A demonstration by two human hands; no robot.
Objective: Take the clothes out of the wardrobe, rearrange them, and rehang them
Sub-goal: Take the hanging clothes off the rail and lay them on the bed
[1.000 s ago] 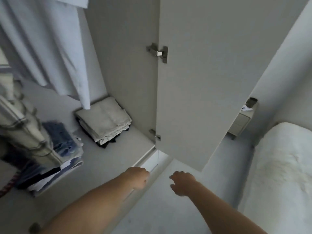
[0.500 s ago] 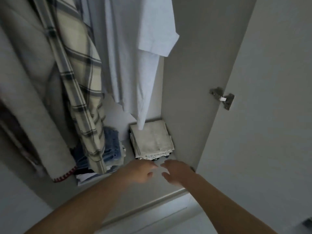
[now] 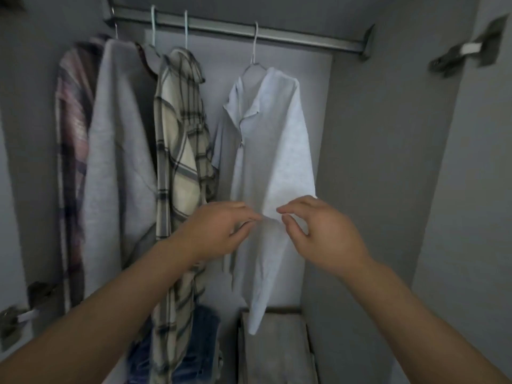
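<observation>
Since all four garments are on the rail, I'd say nothing's out yet. My left hand and right hand sit at the pale shirt, rightmost; fingers curled, can't tell if they're pinching cloth

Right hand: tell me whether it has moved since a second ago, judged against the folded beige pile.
Yes. The right hand has risen from below the beige pile to well above it, at the pale shirt.

A metal rail carried four hung garments; folded beige cloth and jeans lay on the wardrobe floor.
</observation>
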